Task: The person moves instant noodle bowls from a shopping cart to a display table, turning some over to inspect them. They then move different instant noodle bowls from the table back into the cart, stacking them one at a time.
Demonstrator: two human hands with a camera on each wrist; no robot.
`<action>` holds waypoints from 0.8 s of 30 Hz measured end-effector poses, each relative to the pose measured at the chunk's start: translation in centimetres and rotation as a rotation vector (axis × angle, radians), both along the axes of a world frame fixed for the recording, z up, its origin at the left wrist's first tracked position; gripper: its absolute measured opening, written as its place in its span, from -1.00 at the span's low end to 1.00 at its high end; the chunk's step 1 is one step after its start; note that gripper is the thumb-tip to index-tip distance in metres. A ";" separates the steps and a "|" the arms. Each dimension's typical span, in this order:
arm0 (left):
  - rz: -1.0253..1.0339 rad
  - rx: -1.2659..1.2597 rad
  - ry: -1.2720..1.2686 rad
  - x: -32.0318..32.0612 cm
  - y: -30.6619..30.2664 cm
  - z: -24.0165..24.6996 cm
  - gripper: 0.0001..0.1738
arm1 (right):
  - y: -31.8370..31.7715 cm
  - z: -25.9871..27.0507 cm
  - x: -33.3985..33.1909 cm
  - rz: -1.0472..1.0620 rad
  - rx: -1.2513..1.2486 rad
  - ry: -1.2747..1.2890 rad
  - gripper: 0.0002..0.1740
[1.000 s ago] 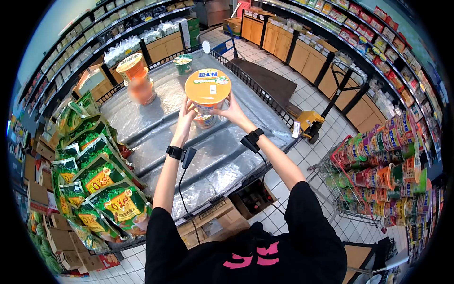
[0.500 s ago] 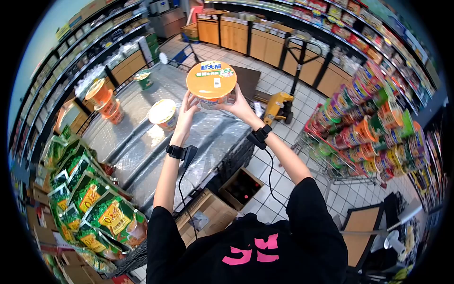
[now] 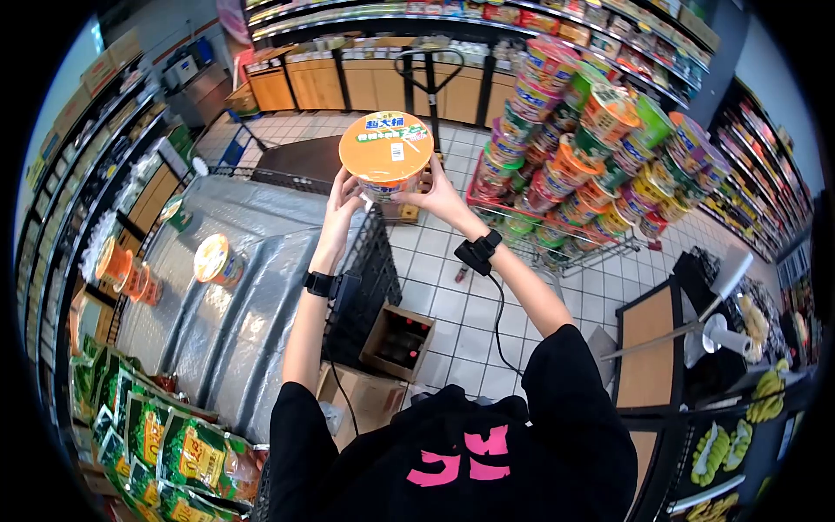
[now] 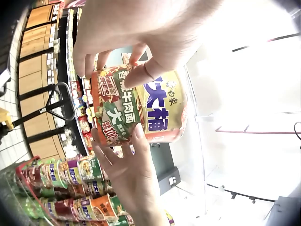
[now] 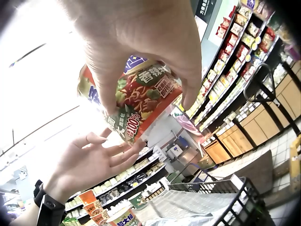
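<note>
Display [image 3: 261, 228] sheeted in silver lies left of a tub-laden cart [image 3: 531, 214]; held up between them, left hand [image 3: 337, 222] and right hand [image 3: 445, 202] grip a noodle tub [image 3: 390, 186] from opposite sides, fingers curled round its wall. Light, even pressure below the rim should keep it steady undented. Its orange lid [image 3: 385, 155] faces up toward the head camera, lid-to-base axis seemingly near upright.
</note>
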State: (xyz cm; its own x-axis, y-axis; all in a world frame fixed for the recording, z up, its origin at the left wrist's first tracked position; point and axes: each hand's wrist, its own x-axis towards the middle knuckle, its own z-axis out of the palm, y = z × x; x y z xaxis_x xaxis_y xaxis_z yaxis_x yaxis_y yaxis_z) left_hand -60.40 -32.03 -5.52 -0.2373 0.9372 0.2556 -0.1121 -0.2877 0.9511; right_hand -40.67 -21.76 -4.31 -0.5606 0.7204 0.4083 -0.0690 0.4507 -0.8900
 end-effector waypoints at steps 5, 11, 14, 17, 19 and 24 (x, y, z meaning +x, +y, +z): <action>-0.093 -0.017 0.035 7.8 2.7 0.6 -0.20 | -0.3 1.4 8.9 -0.081 -0.062 0.032 0.32; -0.237 -0.007 0.010 18.0 6.0 0.7 -0.14 | -0.5 3.1 20.3 -0.191 -0.140 -0.027 0.21; -0.274 -0.026 0.007 23.2 6.3 1.5 -0.13 | -0.2 2.9 25.2 -0.231 -0.047 0.030 0.21; -0.323 -0.016 0.032 27.4 7.2 1.4 -0.13 | 0.2 2.2 29.9 -0.284 -0.016 0.005 0.20; -0.348 -0.009 0.066 29.8 7.8 1.1 -0.13 | 0.4 1.8 32.7 -0.330 0.021 -0.009 0.18; -0.386 0.002 0.049 35.9 8.2 1.4 -0.22 | -0.5 2.2 38.9 -0.376 0.041 -0.001 0.20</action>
State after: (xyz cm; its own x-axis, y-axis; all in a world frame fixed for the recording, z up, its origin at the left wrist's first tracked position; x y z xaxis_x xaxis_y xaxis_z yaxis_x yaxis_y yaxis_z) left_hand -24.47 -23.87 -4.12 0.1452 0.9546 0.2601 -0.1665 -0.2355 0.9575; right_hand -1.80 -22.22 -2.08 -0.2608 0.8590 0.4406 0.1090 0.4797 -0.8706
